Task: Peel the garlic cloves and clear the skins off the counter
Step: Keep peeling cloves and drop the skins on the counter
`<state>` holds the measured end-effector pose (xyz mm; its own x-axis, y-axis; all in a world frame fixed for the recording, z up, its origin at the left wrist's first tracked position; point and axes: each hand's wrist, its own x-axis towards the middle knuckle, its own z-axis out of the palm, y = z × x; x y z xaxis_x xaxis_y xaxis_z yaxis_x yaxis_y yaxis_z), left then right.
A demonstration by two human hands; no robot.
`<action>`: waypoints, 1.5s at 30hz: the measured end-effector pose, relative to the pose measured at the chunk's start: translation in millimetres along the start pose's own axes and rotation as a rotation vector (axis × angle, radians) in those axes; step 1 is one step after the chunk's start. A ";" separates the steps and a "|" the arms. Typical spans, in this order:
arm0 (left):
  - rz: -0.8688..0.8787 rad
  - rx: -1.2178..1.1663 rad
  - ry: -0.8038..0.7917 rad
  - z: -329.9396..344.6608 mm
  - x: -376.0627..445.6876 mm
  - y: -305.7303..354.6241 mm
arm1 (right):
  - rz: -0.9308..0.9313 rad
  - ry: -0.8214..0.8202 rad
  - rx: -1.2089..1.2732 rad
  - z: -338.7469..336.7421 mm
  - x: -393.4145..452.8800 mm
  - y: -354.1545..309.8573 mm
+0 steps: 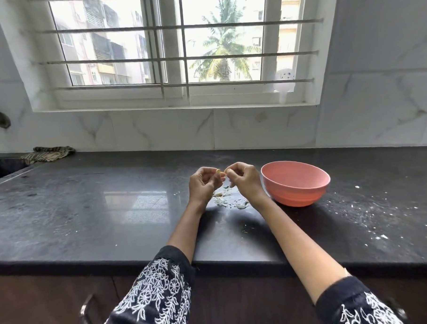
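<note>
Left hand (201, 184) pinches garlic clove (218, 172), frame middle. Right hand (245, 178) fingers pinch its skin. Clove small, slippery; skin thin, tears easily. Hold ends.

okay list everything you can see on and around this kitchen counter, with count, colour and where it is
garlic clove: one, pale yellow, held between both hands above the counter
garlic skins: a scattered pile, whitish, on the counter below the hands
bowl: one, pink, on the counter right of the hands
counter: one, black, speckled with white crumbs at right
cloth: one, striped brown, back left by the sink
window: one, white frame with bars, above the counter
left hand: pinches the clove
right hand: pinches at the clove's skin
</note>
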<state>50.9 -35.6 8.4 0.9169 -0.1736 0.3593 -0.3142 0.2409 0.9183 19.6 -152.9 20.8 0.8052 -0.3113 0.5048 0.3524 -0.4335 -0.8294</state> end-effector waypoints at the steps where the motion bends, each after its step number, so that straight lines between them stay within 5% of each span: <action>1: -0.007 -0.031 0.003 -0.7 0.5 -0.3 | -0.002 0.001 0.003 -0.1 0.5 0.4; 21: -0.033 -0.052 0.014 -3.9 0.5 -1.5 | -0.074 -0.098 0.034 2.3 0.4 4.7; 30: -0.003 -0.015 0.024 -1.7 0.9 -1.5 | -0.136 -0.037 -0.163 -0.1 -1.6 2.6; 45: -0.084 -0.144 0.003 -3.7 -0.8 0.0 | -0.122 0.035 -0.125 -1.7 -3.2 -2.6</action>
<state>51.1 -31.9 7.4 0.9393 -0.1964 0.2815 -0.1981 0.3597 0.9118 15.3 -152.3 21.7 0.7420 -0.2784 0.6099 0.3828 -0.5709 -0.7264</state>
